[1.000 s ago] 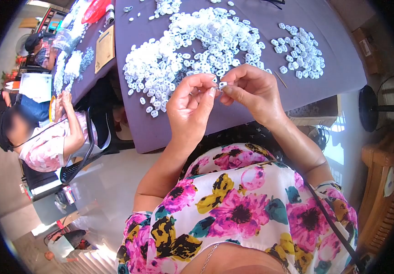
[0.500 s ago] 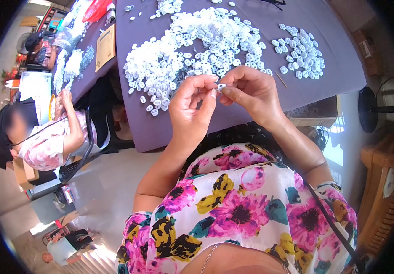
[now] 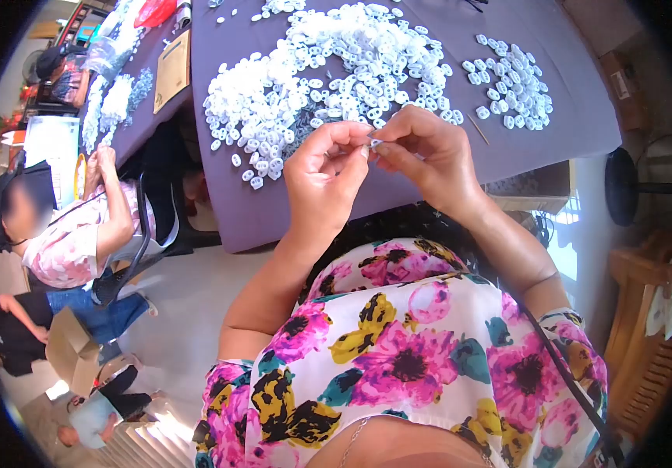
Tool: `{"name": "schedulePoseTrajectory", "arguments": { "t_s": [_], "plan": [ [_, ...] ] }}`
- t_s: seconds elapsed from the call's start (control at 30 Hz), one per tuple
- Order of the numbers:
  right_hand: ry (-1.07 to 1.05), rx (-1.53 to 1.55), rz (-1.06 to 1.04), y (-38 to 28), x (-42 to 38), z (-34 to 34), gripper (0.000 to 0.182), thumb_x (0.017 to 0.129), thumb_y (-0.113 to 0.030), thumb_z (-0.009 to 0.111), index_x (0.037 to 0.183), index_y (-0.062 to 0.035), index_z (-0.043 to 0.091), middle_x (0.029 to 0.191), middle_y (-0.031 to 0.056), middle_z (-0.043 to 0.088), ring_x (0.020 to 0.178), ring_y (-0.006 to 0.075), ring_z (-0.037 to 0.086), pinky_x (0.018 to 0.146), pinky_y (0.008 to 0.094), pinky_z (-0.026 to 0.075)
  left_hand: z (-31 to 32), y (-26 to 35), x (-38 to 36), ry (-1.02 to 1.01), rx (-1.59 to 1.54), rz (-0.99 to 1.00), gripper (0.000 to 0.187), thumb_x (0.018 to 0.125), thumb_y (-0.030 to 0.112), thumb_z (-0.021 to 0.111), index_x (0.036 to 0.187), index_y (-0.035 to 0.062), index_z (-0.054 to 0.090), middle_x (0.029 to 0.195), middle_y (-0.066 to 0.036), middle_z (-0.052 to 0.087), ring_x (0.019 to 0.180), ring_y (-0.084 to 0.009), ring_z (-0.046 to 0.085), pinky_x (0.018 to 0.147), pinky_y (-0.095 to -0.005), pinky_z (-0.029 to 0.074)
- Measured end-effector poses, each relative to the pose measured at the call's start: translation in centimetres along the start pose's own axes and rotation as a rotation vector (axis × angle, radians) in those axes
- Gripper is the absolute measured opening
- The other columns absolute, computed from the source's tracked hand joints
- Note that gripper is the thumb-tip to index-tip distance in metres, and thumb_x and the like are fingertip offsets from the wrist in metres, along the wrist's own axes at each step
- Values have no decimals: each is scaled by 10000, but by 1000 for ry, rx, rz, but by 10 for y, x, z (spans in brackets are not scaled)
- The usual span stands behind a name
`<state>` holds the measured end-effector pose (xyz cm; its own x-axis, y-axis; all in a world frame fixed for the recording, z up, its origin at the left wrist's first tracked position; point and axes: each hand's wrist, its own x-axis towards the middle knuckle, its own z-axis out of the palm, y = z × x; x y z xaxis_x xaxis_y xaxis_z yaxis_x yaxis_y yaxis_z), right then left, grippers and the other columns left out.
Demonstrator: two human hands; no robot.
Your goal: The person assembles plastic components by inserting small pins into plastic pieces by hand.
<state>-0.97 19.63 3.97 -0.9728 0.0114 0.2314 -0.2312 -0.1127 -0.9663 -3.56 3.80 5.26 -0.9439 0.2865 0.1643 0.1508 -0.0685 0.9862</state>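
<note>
In the head view, my left hand [image 3: 328, 173] and my right hand [image 3: 432, 160] meet fingertip to fingertip over the table's near edge. Between them they pinch a small white plastic piece [image 3: 374, 143], mostly covered by the fingers. Just beyond lies a large heap of white oval two-holed plastic pieces [image 3: 375, 58], which spreads to the left. Small grey parts [image 3: 298, 129] show among the heap, close to my left fingers. A smaller group of similar white pieces [image 3: 517, 86] sits off to the right of my right hand.
A thin wooden stick [image 3: 479, 130] lies on the dark tablecloth [image 3: 585, 109]. At left, a seated co-worker [image 3: 79, 234] works by a second table holding a brown clipboard [image 3: 172, 72]. Behind, a person carries a cardboard box [image 3: 72, 351]. An open box [image 3: 535, 187] is under the table's right side.
My hands stay pinched together, with the fingers shifted slightly around the white piece. A person with a cardboard box has come into view at lower left. The whole view has shifted a little.
</note>
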Motion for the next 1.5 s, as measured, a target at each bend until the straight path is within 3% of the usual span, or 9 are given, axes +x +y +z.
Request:
{"name": "schedulePoseTrajectory", "arguments": {
  "t_s": [0.27, 0.43, 0.63, 0.73, 0.93, 1.07, 1.13, 1.37, 1.5],
  "plan": [
    [32, -96, 103, 34, -6, 0, 59, 862, 22, 626, 909, 24, 591, 812, 55, 628, 715, 103, 630, 618, 242, 505, -6, -38, 0, -19, -20, -173, 200, 851, -38, 577, 1039, -25, 646, 909, -57, 674, 754, -64, 604, 705, -212, 497],
    [-27, 129, 259, 32, -1, -11, 98, 898, -27, 602, 982, 23, 598, 843, 73, 650, 717, 107, 623, 618, 240, 514, -4, -36, 5, -56, -4, -164, 217, 869, -26, 578, 1081, -30, 625, 959, -59, 658, 824, -109, 630, 747, -236, 513],
    [-60, 407, 446, 24, -1, -29, 266, 971, -219, 534, 1099, 8, 586, 832, 74, 623, 695, 158, 638, 616, 263, 540, 0, -26, 8, -4, 186, 97, 270, 824, -80, 604, 1078, 4, 641, 891, -52, 666, 818, -104, 637, 741, -240, 509],
    [-93, 442, 472, 23, -3, -26, 241, 964, -192, 544, 1086, 12, 584, 845, 78, 629, 700, 162, 647, 608, 261, 547, -1, -25, 7, -70, 396, 310, 336, 782, -99, 623, 1088, 36, 648, 886, -93, 668, 824, -172, 666, 734, -272, 519],
    [-112, 459, 430, 29, -5, -28, 204, 921, -119, 603, 1078, 10, 585, 865, 80, 638, 710, 160, 652, 616, 263, 551, -5, -28, 5, -99, 523, 451, 331, 794, -87, 642, 1105, 26, 639, 936, -82, 685, 870, -143, 651, 804, -275, 501],
    [-107, 380, 407, 22, -8, -24, 198, 903, -85, 621, 1074, 8, 586, 872, 74, 638, 719, 147, 646, 636, 260, 543, -4, -26, 2, -110, 524, 411, 338, 795, -87, 640, 1114, 24, 632, 929, -75, 682, 869, -137, 648, 800, -278, 502],
    [-91, 248, 233, 20, -12, -20, 189, 893, -60, 627, 1064, 9, 586, 884, 68, 638, 728, 133, 639, 655, 253, 533, -2, -27, 1, -87, 294, 154, 352, 797, -79, 643, 1132, 26, 623, 926, -67, 677, 878, -131, 642, 807, -279, 501],
    [-131, 289, 351, 32, -10, -26, 179, 878, -16, 628, 1052, 11, 594, 889, 63, 639, 730, 130, 641, 653, 248, 531, -7, -29, -7, -128, 417, 242, 374, 780, -52, 657, 1139, 45, 619, 901, -90, 667, 852, -180, 657, 776, -289, 511],
    [-11, 260, 397, 30, -9, -28, 128, 880, -1, 617, 1005, 24, 609, 846, 66, 642, 733, 139, 651, 638, 256, 537, -49, -30, 15, 62, 552, 98, 330, 789, 18, 668, 1116, 44, 624, 926, -101, 660, 807, -205, 652, 748, -308, 513]
  ]
}}
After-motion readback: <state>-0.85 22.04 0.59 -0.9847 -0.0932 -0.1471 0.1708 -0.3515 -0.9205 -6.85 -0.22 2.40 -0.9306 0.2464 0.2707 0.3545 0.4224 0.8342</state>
